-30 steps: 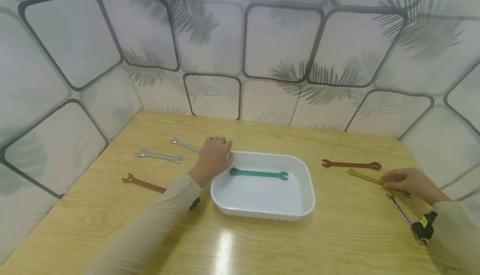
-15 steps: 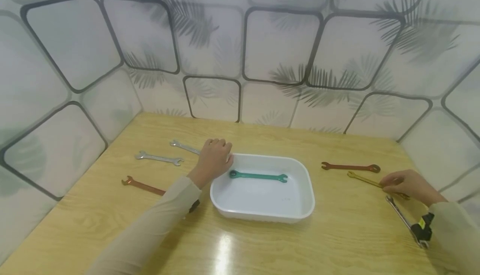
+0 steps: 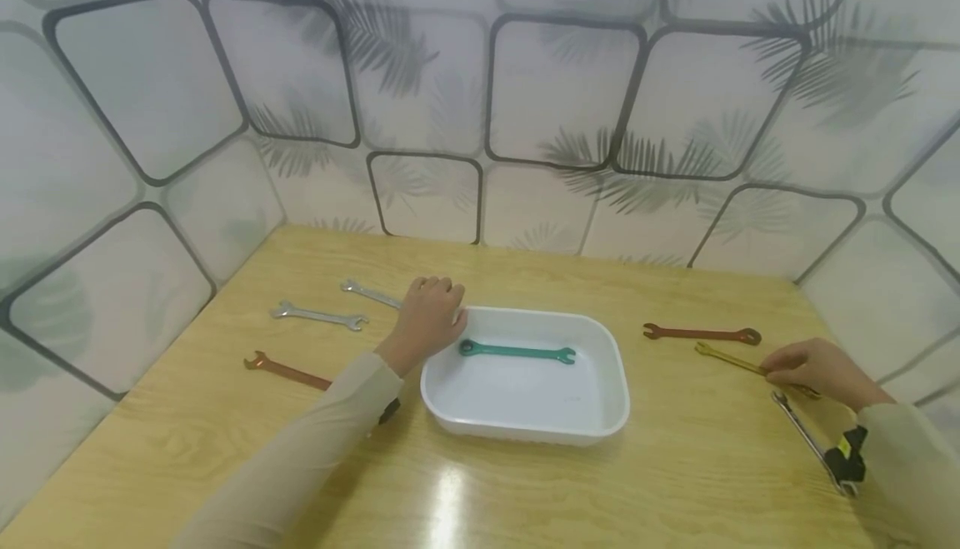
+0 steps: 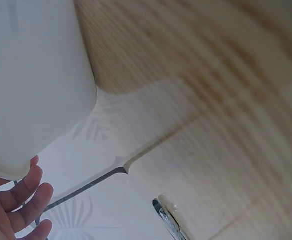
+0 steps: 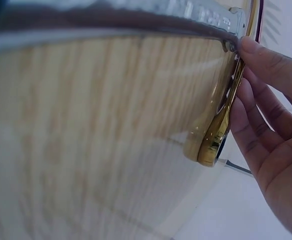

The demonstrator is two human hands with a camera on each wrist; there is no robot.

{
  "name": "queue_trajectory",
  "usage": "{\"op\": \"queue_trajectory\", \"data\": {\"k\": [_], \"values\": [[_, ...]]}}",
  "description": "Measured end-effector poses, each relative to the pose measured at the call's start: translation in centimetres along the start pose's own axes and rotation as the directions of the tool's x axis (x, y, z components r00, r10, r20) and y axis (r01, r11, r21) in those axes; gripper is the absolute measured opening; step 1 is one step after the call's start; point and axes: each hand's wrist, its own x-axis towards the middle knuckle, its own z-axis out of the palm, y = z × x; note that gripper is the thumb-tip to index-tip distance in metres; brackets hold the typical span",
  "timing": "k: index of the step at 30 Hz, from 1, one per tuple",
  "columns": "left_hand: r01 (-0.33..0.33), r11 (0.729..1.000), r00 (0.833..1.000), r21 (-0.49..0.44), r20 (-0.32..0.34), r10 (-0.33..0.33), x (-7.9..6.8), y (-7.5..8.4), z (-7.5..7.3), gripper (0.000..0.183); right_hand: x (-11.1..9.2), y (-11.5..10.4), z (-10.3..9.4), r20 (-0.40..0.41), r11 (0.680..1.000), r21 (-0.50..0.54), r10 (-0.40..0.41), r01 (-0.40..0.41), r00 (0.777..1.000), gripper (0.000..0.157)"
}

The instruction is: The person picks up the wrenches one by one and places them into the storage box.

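A person's right hand (image 3: 821, 372) pinches a gold wrench (image 3: 731, 358) between thumb and fingertips, with little gap between them, at the right side of a wooden tabletop (image 3: 540, 499). The left hand (image 3: 429, 316) grips the far left corner of a white tray (image 3: 525, 434), fingers bent against the outside of its rim; the thumb's exact placement cannot be told. A green wrench (image 3: 517, 352) lies inside the tray. A red wrench (image 3: 701, 334) lies just beyond the gold one.
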Motion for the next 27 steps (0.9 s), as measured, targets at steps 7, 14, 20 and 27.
{"op": "queue_trajectory", "data": {"k": [7, 14, 20, 27], "values": [[0.000, 1.000, 1.000, 0.006, 0.000, 0.000, -0.02, 0.01, 0.03, 0.020, 0.08, -0.08, 0.00, 0.016, 1.000, -0.003, 0.009, -0.009, 1.000, 0.026], [0.002, 1.000, 1.000, -0.005, 0.009, -0.002, 0.06, -0.01, -0.03, 0.020, -0.01, -0.51, -0.36, 0.038, 1.000, -0.011, 0.014, -0.014, 0.999, 0.028], [0.004, 1.000, 1.000, -0.005, 0.005, -0.004, 0.09, -0.10, 0.00, 0.019, -0.03, -0.62, -0.52, 0.048, 1.000, -0.006, 0.000, 0.000, 0.999, 0.027], [-0.004, 1.000, 1.000, -0.008, -0.012, 0.004, 0.00, -0.12, 0.17, 0.019, -0.19, -0.64, -0.42, 0.033, 1.000, -0.012, -0.005, 0.005, 0.999, 0.024]]}}
